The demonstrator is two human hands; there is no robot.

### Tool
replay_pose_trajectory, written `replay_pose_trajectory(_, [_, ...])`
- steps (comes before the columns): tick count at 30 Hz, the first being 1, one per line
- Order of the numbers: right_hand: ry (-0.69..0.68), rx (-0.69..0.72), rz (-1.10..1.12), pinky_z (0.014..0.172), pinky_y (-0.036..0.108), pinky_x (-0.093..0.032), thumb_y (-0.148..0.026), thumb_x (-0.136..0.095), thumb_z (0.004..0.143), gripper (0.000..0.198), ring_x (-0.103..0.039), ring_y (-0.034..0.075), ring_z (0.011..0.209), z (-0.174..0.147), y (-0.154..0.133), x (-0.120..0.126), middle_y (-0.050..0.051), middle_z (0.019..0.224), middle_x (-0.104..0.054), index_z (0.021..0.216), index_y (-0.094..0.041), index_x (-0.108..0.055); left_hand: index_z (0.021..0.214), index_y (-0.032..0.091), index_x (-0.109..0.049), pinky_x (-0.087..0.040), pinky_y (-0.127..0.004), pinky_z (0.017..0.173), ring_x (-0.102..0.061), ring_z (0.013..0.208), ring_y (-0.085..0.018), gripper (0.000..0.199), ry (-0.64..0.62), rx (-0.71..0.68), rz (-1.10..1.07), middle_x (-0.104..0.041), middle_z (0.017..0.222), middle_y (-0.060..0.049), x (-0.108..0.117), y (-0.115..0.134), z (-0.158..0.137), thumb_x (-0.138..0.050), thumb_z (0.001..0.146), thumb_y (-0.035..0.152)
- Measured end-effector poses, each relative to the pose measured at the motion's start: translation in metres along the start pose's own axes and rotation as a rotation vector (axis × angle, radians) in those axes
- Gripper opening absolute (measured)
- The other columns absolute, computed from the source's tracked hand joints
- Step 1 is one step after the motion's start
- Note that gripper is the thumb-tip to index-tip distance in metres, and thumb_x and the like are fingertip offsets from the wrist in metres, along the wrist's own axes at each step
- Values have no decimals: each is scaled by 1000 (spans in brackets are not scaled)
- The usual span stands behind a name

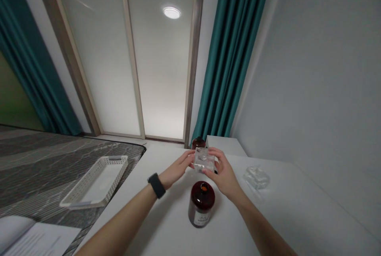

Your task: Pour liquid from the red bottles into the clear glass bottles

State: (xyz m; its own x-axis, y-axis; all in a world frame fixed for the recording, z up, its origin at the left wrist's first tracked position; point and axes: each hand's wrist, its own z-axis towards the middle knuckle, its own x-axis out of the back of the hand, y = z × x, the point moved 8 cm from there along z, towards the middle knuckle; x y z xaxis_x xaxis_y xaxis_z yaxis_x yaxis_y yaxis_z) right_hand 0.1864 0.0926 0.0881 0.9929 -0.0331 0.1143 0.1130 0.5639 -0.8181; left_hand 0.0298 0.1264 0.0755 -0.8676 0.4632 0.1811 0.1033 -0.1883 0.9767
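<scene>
Between my two hands, above the white table, is a clear square glass-like piece (204, 160); its exact kind cannot be made out. My left hand (177, 169), with a dark watch on its wrist, has its fingertips against the piece's left side. On the other side, my right hand (224, 174) grips it with the thumb low in front and the fingers at the top right edge. Just nearer to me stands an upright dark brown bottle (201, 203) with a pale label and an open neck. Behind the clear piece a second brown bottle (199, 142) is partly hidden.
Another clear glass-like object (257, 177) lies on the white table (166, 228) at the right, near the wall. A white perforated basket (111, 180) and an open book (44, 238) lie on the dark striped surface at left. A white box (226, 145) stands beyond the table.
</scene>
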Motion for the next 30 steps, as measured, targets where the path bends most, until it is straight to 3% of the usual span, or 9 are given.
replay_pose_trajectory(4, [-38,17,-22,105,46,-46,-32,-78,77,44,-42,28,137,3,-7,-8,7,143,-45,116,-32,-58,120,20,-59,-39,-26,62,-55,81,-17,43,-54,-17,-116,-63,101,-5,-2,8,12,-51,92,52])
replay_pose_trajectory(10, [-42,-18,21,111,49,-40,-44,-71,83,54,-34,29,143,-6,-14,-6,9,152,-36,131,-32,-50,111,18,-58,-42,-27,66,-57,77,-16,38,69,-91,-242,-64,89,-3,3,17,7,-68,82,40])
replay_pose_trajectory(13, [66,-149,98,108,48,-42,-54,-58,90,58,-50,27,131,-11,-5,7,11,141,-49,140,-32,-38,114,19,-56,-46,-30,74,-59,85,-18,44,103,-134,-235,-66,92,-3,6,25,1,-73,80,40])
replay_pose_trajectory(16, [43,-273,129,102,46,-46,-58,-57,90,55,-62,26,113,-15,4,6,10,125,-61,135,-29,-43,116,19,-55,-47,-33,81,-60,91,-20,47,111,-183,-243,-66,97,-5,7,29,-3,-75,79,40])
replay_pose_trajectory(24, [-13,-282,200,96,43,-49,-50,-71,83,48,-64,25,106,-18,6,-2,9,120,-67,122,-27,-52,122,19,-54,-47,-33,83,-58,94,-21,51,128,-218,-223,-64,100,-7,2,21,-9,-74,82,43])
replay_pose_trajectory(30, [-17,-338,261,91,43,-52,-49,-73,81,62,-65,23,100,-24,3,-3,7,113,-67,132,-30,-44,130,19,-52,-47,-34,82,-57,95,-22,63,96,-191,-228,-62,103,-8,-2,14,-9,-75,80,49])
